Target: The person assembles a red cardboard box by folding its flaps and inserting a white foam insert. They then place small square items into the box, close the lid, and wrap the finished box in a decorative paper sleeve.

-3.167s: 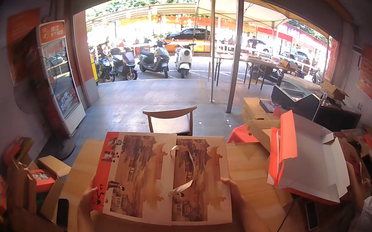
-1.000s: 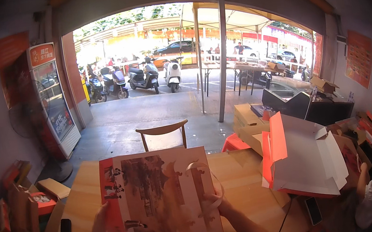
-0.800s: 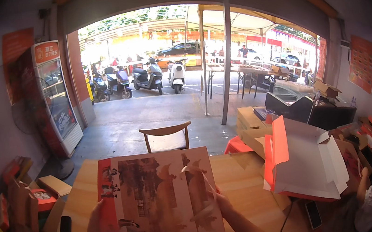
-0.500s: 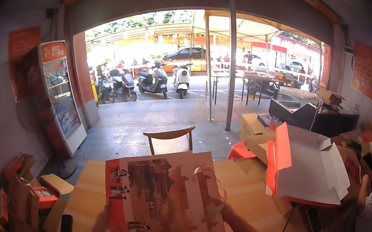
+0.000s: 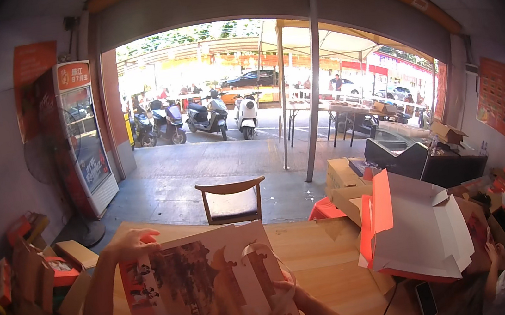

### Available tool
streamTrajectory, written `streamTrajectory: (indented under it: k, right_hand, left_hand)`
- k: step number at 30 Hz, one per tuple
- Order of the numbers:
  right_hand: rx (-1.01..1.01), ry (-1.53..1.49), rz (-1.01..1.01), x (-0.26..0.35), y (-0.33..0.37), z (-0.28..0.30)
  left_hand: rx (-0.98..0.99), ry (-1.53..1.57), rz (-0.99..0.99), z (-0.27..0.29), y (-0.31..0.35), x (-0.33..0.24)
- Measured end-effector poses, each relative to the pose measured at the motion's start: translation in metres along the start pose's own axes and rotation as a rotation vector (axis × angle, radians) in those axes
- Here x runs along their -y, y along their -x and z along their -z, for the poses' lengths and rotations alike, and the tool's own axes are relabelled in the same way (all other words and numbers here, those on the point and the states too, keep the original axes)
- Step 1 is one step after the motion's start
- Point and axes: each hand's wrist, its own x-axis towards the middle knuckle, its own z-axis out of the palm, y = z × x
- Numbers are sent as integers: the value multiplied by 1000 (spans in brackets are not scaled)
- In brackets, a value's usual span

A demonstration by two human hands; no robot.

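A flat paper gift bag (image 5: 187, 293), printed with a brown landscape and a red side strip, is tilted before me above the wooden table. A pale ribbon handle (image 5: 257, 249) loops at its right side. My right hand (image 5: 287, 285) grips the bag's right edge beside the ribbon, fingers partly hidden. At the bag's upper left corner, my left hand (image 5: 136, 244) has thumb and fingers apart, close to the top edge. Whether the left fingertips touch the paper is hard to see.
The wooden table (image 5: 321, 244) spreads under the bag, with a chair (image 5: 232, 199) beyond. On the right lies an unfolded white and orange carton (image 5: 412, 232), near a phone (image 5: 426, 300) and another person's hand (image 5: 496, 251). Cardboard boxes (image 5: 32, 275) crowd the left.
My left hand has left the bag's left side and risen to its upper corner, opening. The bag has shifted left and down and tilted. The left-side phone is now hidden behind my arm.
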Motion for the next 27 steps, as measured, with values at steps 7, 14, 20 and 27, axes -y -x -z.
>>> streamTrajectory:
  k: [7,14,20,27]
  right_hand:
    - [47,-6,-43,10,5,4]
    - [9,-7,172,16,16,-23]
    - [290,313,533,4,9,-16]
    - [200,33,229,16,6,16]
  left_hand:
    - [485,221,61,-6,-54,-2]
    - [443,203,57,6,-60,-21]
    - [404,-15,-76,19,-61,-36]
    - [-393,277,-303,18,-59,13]
